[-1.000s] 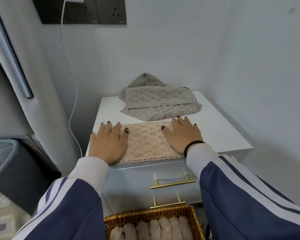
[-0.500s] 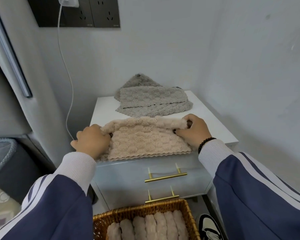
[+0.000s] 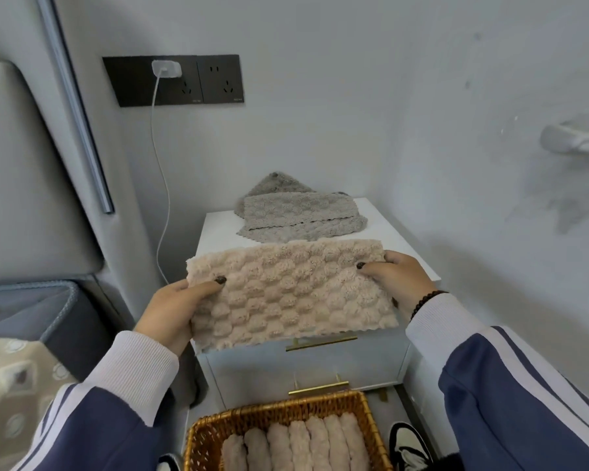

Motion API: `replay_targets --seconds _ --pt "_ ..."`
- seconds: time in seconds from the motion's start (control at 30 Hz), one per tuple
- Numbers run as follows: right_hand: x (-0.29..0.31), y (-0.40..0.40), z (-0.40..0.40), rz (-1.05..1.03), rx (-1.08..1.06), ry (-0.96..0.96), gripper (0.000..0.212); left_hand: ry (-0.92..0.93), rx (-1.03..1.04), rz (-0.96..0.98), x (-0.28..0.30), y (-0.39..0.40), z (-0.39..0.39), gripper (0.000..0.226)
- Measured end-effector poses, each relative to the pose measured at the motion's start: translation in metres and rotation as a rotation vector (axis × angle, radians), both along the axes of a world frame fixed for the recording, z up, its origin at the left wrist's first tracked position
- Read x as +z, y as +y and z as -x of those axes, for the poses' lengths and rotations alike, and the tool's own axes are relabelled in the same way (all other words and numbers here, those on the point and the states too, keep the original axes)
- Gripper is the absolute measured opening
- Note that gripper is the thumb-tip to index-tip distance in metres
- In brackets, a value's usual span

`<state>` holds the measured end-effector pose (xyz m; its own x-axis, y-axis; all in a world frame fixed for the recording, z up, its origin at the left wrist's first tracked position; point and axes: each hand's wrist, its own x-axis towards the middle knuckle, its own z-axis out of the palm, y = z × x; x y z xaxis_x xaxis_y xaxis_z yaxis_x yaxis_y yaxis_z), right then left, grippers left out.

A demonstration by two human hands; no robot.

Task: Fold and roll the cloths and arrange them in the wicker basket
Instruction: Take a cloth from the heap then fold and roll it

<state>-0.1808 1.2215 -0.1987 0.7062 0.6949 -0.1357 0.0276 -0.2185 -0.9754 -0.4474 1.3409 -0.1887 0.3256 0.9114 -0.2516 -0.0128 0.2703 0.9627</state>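
I hold a folded beige bubble-textured cloth [image 3: 291, 292] up in the air in front of the white nightstand [image 3: 218, 232]. My left hand [image 3: 176, 309] grips its left end, thumb on the front. My right hand [image 3: 397, 283] grips its right end the same way. Grey cloths [image 3: 300, 215] lie in a loose pile at the back of the nightstand top. Below, on the floor, the wicker basket [image 3: 279, 413] holds several rolled beige cloths [image 3: 296, 447] side by side.
The nightstand has two drawers with gold handles [image 3: 318, 389]. A white charging cable [image 3: 160, 185] hangs from the wall socket at the left. A bed edge [image 3: 31, 317] lies to the left. A shoe [image 3: 408, 447] shows right of the basket. Walls close in behind and right.
The beige cloth lay flat under both palms, then I gathered its far edge, and now both hands have lifted it folded off the nightstand.
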Motion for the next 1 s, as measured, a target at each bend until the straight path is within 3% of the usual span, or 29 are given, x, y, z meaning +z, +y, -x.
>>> replay_targets --seconds 0.07,0.27,0.37,0.4,0.87,1.0 --pt "0.002 -0.010 0.004 0.027 0.013 -0.024 0.056 -0.052 -0.007 0.054 0.002 -0.012 0.008 0.011" --pt "0.017 -0.030 0.019 -0.027 0.017 -0.165 0.057 -0.088 -0.021 0.029 0.005 -0.029 0.009 0.015" --pt "0.031 -0.028 0.039 -0.095 0.060 -0.197 0.024 -0.057 -0.032 -0.025 0.004 -0.032 -0.003 0.017" --pt "0.033 -0.023 0.047 -0.115 0.069 -0.214 0.023 -0.058 -0.044 -0.037 0.004 -0.033 -0.008 0.016" --pt "0.017 0.029 0.125 -0.201 0.249 -0.383 0.039 -0.146 -0.128 -0.045 0.000 -0.029 -0.039 0.030" --pt "0.018 0.029 0.131 -0.227 0.319 -0.329 0.046 -0.150 -0.129 -0.057 0.001 -0.025 -0.035 0.034"
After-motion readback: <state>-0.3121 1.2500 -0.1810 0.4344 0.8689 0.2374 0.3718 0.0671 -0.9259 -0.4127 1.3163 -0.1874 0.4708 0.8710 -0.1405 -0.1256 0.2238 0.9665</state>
